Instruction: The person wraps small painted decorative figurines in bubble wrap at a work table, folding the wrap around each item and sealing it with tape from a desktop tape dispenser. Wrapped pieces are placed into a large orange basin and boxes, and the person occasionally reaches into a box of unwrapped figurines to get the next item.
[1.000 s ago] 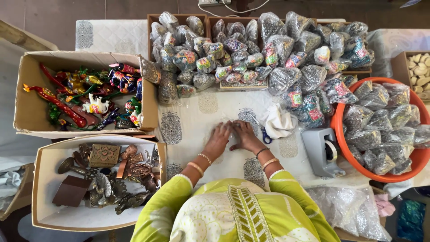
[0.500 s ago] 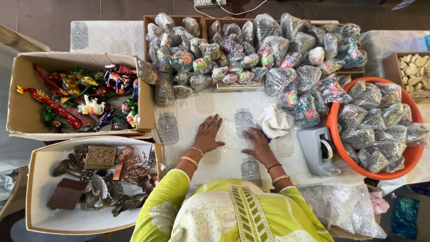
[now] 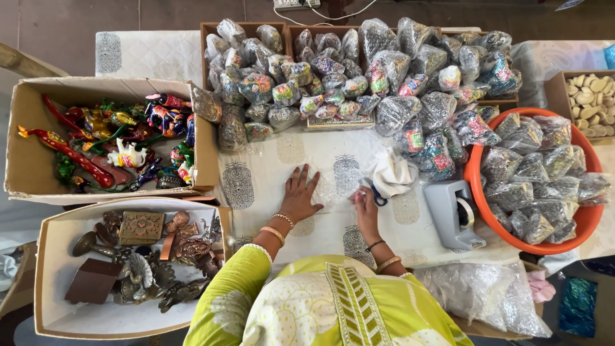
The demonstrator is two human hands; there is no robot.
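Note:
My left hand lies flat with fingers spread on a clear plastic sheet, which is spread over the white printed tablecloth. My right hand rests on the same sheet further right. Its fingers are bunched, with the tips against blue-handled scissors. Whether they grip the scissors is hidden. A crumpled white cloth lies just beyond the scissors. Both wrists wear bangles, and the sleeves are yellow-green.
A grey tape dispenser stands right of my hands, beside an orange tub of bagged items. Wooden trays with several bagged ornaments line the back. Left are a box of painted figures and a box of metal pieces. Clear bags lie at the near right.
My hands were together at the sheet's middle and have spread apart. The left now lies flat on the sheet, and the right has slid right to the scissors.

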